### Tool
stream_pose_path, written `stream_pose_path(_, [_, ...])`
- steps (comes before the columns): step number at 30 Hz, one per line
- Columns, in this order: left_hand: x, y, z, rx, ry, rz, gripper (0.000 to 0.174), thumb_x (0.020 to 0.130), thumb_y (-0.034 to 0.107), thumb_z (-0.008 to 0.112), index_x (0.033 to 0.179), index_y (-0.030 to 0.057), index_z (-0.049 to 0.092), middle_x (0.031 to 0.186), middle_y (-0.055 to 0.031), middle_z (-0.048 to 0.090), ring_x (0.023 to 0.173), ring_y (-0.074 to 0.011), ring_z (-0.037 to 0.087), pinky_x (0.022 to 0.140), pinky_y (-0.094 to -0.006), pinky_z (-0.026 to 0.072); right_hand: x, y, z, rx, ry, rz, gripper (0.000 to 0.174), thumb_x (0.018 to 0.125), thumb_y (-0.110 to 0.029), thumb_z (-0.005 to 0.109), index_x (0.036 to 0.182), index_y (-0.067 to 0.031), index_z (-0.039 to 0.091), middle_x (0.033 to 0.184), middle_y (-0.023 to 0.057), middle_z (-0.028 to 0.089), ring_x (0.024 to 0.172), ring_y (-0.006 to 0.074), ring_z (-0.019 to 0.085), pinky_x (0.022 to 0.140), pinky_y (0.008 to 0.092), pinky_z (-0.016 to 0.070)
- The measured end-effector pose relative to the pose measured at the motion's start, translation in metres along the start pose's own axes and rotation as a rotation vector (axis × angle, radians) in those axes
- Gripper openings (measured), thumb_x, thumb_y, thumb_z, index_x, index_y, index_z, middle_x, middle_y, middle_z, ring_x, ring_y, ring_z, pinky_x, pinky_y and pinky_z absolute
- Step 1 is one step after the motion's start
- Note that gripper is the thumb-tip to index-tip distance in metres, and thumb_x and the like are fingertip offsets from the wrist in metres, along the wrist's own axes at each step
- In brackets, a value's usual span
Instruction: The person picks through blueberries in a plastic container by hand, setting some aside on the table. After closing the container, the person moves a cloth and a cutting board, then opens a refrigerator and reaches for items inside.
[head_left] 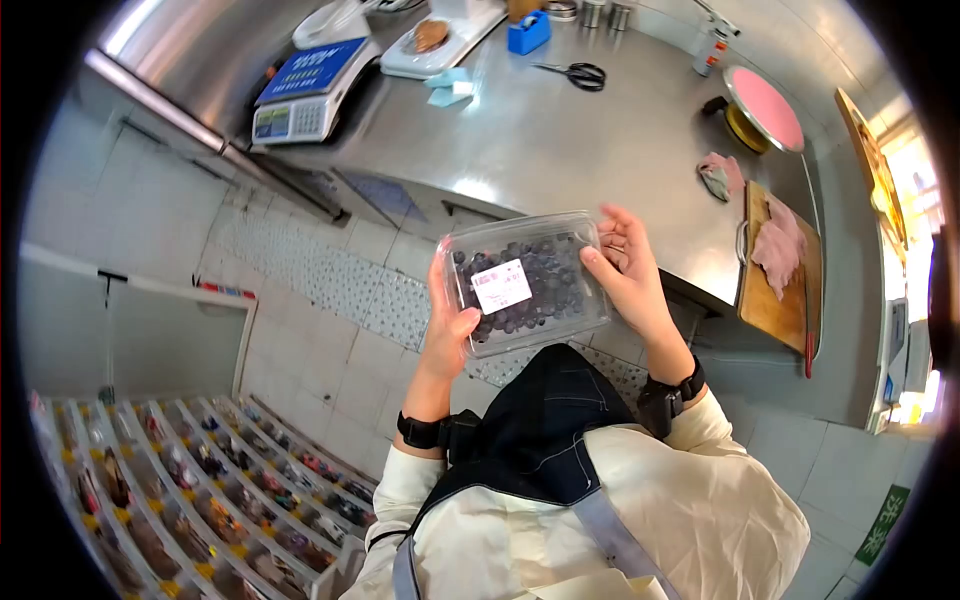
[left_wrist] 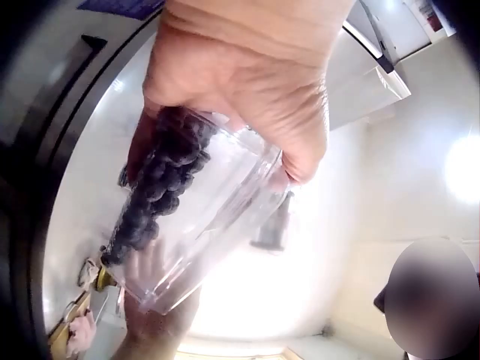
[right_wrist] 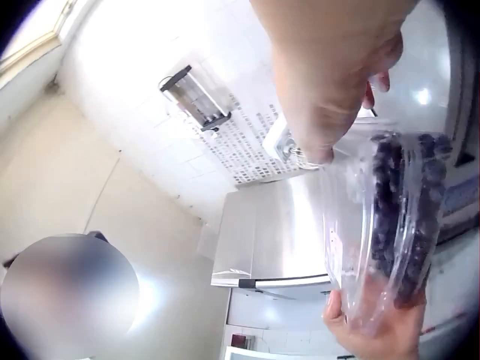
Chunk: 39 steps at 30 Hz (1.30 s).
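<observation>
A clear plastic container [head_left: 550, 322] of dark blueberries with a white label [head_left: 502, 286] is held above the floor, in front of the counter. My left hand [head_left: 442, 325] grips its left end, thumb over the lid; the left wrist view shows this hand [left_wrist: 240, 90] around the container [left_wrist: 217, 202]. At the right end, my right hand [head_left: 635, 285] lays its thumb on the lid's edge, the other fingers bent loosely beside the wall. In the right wrist view the right thumb meets the clear plastic [right_wrist: 349, 202]; the fingertips' contact is partly hidden.
On the steel counter [head_left: 480, 140] are a blue-topped scale [head_left: 315, 75], a white scale [head_left: 430, 62], black scissors [head_left: 585, 76], a pink round plate [head_left: 765, 108] and a cutting board [head_left: 785, 285] with a pink cloth [head_left: 778, 248]. A compartmented rack [head_left: 200, 470] stands lower left.
</observation>
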<state>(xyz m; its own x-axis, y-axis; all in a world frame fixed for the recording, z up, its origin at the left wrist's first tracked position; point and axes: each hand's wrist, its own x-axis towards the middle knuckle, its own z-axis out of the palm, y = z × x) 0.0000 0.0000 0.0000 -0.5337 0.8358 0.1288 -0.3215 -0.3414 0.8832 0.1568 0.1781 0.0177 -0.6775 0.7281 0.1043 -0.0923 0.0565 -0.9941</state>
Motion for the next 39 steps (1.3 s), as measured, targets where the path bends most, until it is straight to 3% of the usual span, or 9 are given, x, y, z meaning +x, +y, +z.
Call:
stream_pose_path(2, [0.010, -0.009, -0.006, -0.018, -0.077, -0.004, 0.098, 0.075, 0.038, 0.067, 0.149, 0.0087, 0.010, 0.147, -0.0122, 0.025, 0.136, -0.0264, 0.029, 0.111, -0.0401, 0.0269, 0.003, -0.004, -0.001, -0.429, 0.101, -0.160, 0.050, 0.080, -0.020, 0.074, 0.123, -0.0014, 0.054, 0.098, 0.0075, 0.054, 0.086, 0.0153, 0.052, 0.081, 0.0283, 0.0462])
stream_pose_path(6, [0.062, -0.039, 0.027, 0.219, -0.076, 0.019, 0.102, 0.071, 0.044, 0.066, 0.148, 0.0076, 0.011, 0.137, -0.0179, 0.037, 0.128, -0.0306, 0.042, 0.104, -0.0422, 0.0392, 0.015, -0.008, -0.045, -0.437, 0.289, -0.023, 0.042, 0.080, -0.021, 0.074, 0.110, 0.0021, 0.057, 0.091, 0.0090, 0.058, 0.075, 0.0154, 0.055, 0.070, 0.0288, 0.0492])
stream_pose_path(11, [0.107, -0.093, 0.042, 0.228, -0.179, -0.057, 0.096, 0.075, 0.038, 0.061, 0.149, 0.0089, 0.008, 0.141, -0.0195, 0.035, 0.129, -0.0306, 0.041, 0.107, -0.0433, 0.0363, 0.020, 0.018, -0.105, -0.433, 0.308, 0.369, 0.044, 0.081, -0.037, 0.074, 0.093, 0.0036, 0.060, 0.074, 0.0109, 0.065, 0.070, 0.0187, 0.062, 0.066, 0.0307, 0.0507])
stream_pose_path(13, [0.120, -0.107, 0.042, 0.183, -0.284, -0.134, 0.097, 0.078, 0.041, 0.065, 0.149, 0.0043, 0.010, 0.148, -0.0137, 0.022, 0.134, -0.0268, 0.031, 0.108, -0.0410, 0.0309, 0.022, 0.039, -0.124, -0.300, 0.195, 0.531, 0.038, 0.083, -0.033, 0.074, 0.088, 0.0017, 0.059, 0.072, 0.0030, 0.060, 0.066, 0.0099, 0.055, 0.059, 0.0239, 0.0459])
stream_pose_path(24, [0.203, -0.154, 0.062, 0.084, -0.518, -0.460, 0.084, 0.085, 0.033, 0.051, 0.151, 0.0109, 0.004, 0.155, -0.0069, 0.015, 0.139, -0.0269, 0.027, 0.112, -0.0400, 0.0251, 0.042, 0.057, -0.148, -0.192, 0.446, 0.611, 0.051, 0.085, -0.043, 0.067, 0.061, 0.0011, 0.060, 0.050, 0.0047, 0.055, 0.046, 0.0117, 0.052, 0.045, 0.0293, 0.0415])
stream_pose_path(30, [0.254, -0.169, 0.062, 0.181, -0.654, -0.438, 0.088, 0.088, 0.051, 0.050, 0.151, 0.0084, 0.005, 0.153, -0.0125, 0.020, 0.138, -0.0268, 0.025, 0.113, -0.0406, 0.0219, 0.066, 0.050, -0.148, -0.117, 0.605, 0.755, 0.045, 0.089, -0.039, 0.062, 0.070, 0.0023, 0.063, 0.049, 0.0036, 0.053, 0.040, 0.0110, 0.047, 0.039, 0.0263, 0.0362])
stream_pose_path(33, [0.278, -0.176, 0.056, -0.123, -0.636, -0.674, 0.080, 0.093, 0.056, 0.041, 0.151, 0.0147, 0.005, 0.149, -0.0122, 0.027, 0.136, -0.0293, 0.029, 0.111, -0.0465, 0.0246, 0.084, 0.023, -0.142, 0.102, 0.764, 0.725, 0.043, 0.088, -0.037, 0.063, 0.076, 0.0037, 0.063, 0.048, 0.0004, 0.048, 0.038, 0.0091, 0.041, 0.037, 0.0246, 0.0314])
stream_pose_path(37, [0.299, -0.163, 0.065, -0.252, -0.783, -0.995, 0.071, 0.094, 0.063, 0.029, 0.151, 0.0252, 0.010, 0.150, -0.0099, 0.028, 0.133, -0.0343, 0.034, 0.099, -0.0558, 0.0374, 0.100, 0.028, -0.143, 0.459, 0.773, 0.609, 0.044, 0.090, -0.037, 0.059, 0.105, 0.0051, 0.058, 0.056, 0.0005, 0.049, 0.043, 0.0076, 0.041, 0.039, 0.0229, 0.0278])
stream_pose_path(39, [0.304, -0.179, 0.067, -0.371, -0.757, -1.054, 0.069, 0.091, 0.065, 0.033, 0.149, 0.0302, 0.016, 0.139, -0.0095, 0.043, 0.115, -0.0253, 0.051, 0.084, -0.0450, 0.0508, 0.101, 0.013, -0.143, 0.573, 0.832, 0.592, 0.047, 0.093, -0.035, 0.054, 0.115, 0.0055, 0.050, 0.066, 0.0078, 0.059, 0.045, 0.0081, 0.042, 0.040, 0.0218, 0.0309])
